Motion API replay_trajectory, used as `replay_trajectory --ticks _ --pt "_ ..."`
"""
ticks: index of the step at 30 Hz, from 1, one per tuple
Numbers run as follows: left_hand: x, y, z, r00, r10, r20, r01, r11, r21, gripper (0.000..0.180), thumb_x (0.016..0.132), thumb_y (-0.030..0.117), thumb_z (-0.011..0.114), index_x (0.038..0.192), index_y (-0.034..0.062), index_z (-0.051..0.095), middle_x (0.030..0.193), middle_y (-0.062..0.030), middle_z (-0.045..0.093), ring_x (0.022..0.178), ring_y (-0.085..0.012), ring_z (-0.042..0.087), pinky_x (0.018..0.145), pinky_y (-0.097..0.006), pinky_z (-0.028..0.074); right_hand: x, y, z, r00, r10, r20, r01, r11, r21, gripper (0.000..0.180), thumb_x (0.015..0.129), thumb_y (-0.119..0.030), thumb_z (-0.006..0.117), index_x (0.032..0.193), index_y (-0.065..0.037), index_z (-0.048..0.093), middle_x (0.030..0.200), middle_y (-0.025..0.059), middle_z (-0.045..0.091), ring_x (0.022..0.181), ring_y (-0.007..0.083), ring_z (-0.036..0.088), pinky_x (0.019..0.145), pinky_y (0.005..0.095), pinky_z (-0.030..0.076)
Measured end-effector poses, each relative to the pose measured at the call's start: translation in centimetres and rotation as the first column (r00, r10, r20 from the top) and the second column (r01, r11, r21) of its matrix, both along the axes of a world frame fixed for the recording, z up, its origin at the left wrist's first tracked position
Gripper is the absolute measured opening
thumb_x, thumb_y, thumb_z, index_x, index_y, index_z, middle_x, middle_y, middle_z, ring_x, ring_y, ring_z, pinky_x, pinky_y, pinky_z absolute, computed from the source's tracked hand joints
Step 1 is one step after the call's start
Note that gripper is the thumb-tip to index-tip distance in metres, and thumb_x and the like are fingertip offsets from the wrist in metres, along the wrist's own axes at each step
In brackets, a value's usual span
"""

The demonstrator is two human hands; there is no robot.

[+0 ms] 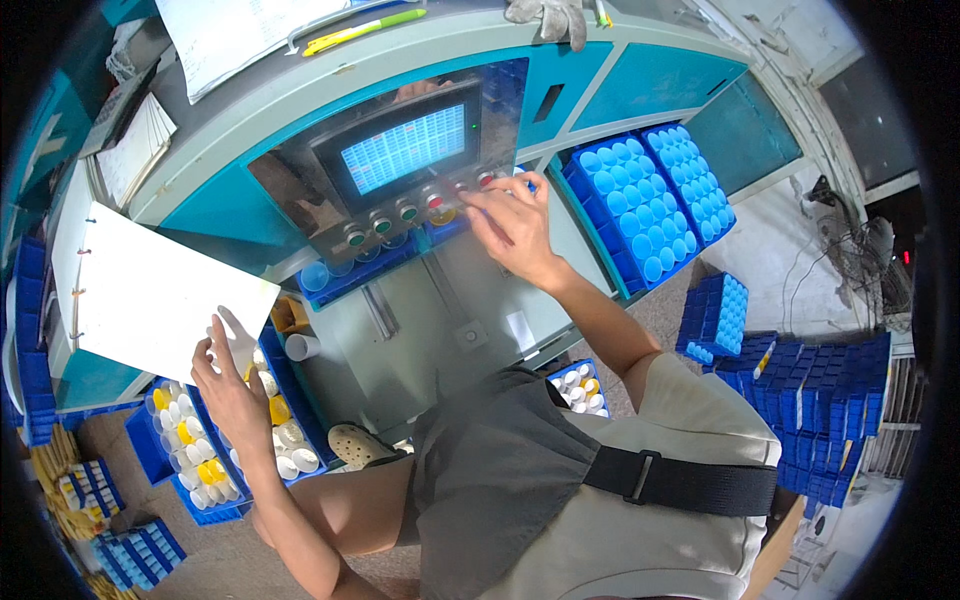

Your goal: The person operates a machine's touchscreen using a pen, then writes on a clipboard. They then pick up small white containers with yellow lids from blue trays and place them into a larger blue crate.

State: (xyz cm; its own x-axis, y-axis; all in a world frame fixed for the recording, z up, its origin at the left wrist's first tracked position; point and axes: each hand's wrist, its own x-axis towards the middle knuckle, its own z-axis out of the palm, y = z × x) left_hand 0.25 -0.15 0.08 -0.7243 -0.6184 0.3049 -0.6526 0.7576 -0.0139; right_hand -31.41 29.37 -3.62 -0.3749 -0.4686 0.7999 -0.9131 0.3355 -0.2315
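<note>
My left hand rests its fingertips on the lower part of a blank white page in a ring binder; the fingers are spread and hold nothing. My right hand is raised at the machine's control panel, fingers apart, their tips close to the row of round buttons. Whether a fingertip presses a button I cannot tell. Above the buttons, a lit screen shows a grid of cells. Beneath the panel, a blue tray with round blue cups is partly hidden.
Blue crates of light-blue cups stand to the right, with stacked blue crates farther right. Crates of white and yellow cups sit below my left hand. A green pen, papers and a grey glove lie on the machine top.
</note>
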Motion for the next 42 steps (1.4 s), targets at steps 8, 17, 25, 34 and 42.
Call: replay_trajectory --ticks 8,17,25,34,42 --pt "0.4 0.0 0.1 1.000 0.007 -0.015 -0.007 1.000 0.024 0.103 0.079 -0.005 0.082 0.163 0.0310 0.035 0.143 -0.0153 0.052 0.127 -0.0346 0.056 0.105 -0.046 0.055 0.1 -0.4 0.2 1.000 -0.009 0.029 0.009 1.000 -0.010 0.018 0.085 -0.009 0.076 0.103 -0.011 0.077 0.087 -0.0002 0.073 0.093 0.0185 0.065 0.098 0.0450 0.035" --pt "1.0 -0.1 0.3 0.993 -0.090 -0.079 0.098 0.990 0.104 0.028 0.087 0.002 0.075 0.113 0.0026 0.066 0.106 -0.0165 0.069 0.098 -0.0324 0.069 0.081 -0.042 0.057 -0.1 -0.3 0.8 1.000 -0.011 0.025 0.011 1.000 -0.024 0.021 0.084 -0.007 0.076 0.105 -0.011 0.078 0.093 0.0009 0.076 0.093 0.0190 0.066 0.100 0.0431 0.034" --pt "0.8 0.3 1.1 0.985 -0.131 -0.115 0.143 0.984 0.105 0.011 0.086 0.003 0.076 0.095 0.0002 0.071 0.091 -0.0158 0.073 0.083 -0.0320 0.071 0.074 -0.040 0.058 0.5 -1.1 0.8 0.999 -0.001 0.037 0.002 1.000 -0.029 0.019 0.084 -0.008 0.078 0.103 -0.011 0.078 0.093 0.0010 0.076 0.095 0.0192 0.066 0.100 0.0434 0.035" --pt "1.6 -0.5 -0.2 0.983 -0.098 -0.156 0.125 0.977 0.171 0.016 0.082 0.007 0.076 0.097 0.0041 0.069 0.093 -0.0161 0.071 0.088 -0.0366 0.069 0.077 -0.046 0.056 3.3 -1.6 -0.9 0.988 0.111 0.111 -0.117 0.992 0.048 0.017 0.084 -0.004 0.076 0.100 -0.010 0.078 0.085 0.0037 0.071 0.087 0.0203 0.064 0.102 0.0431 0.035" --pt "2.2 -1.1 1.6 0.961 0.014 -0.276 0.019 0.993 0.118 0.023 0.080 0.007 0.079 0.098 0.0035 0.066 0.093 -0.0146 0.068 0.090 -0.0364 0.067 0.079 -0.044 0.055 5.6 -2.6 -2.0 0.950 0.233 0.208 -0.253 0.965 0.071 0.014 0.084 -0.001 0.076 0.096 -0.006 0.077 0.082 0.0056 0.071 0.080 0.0228 0.063 0.096 0.0426 0.038"
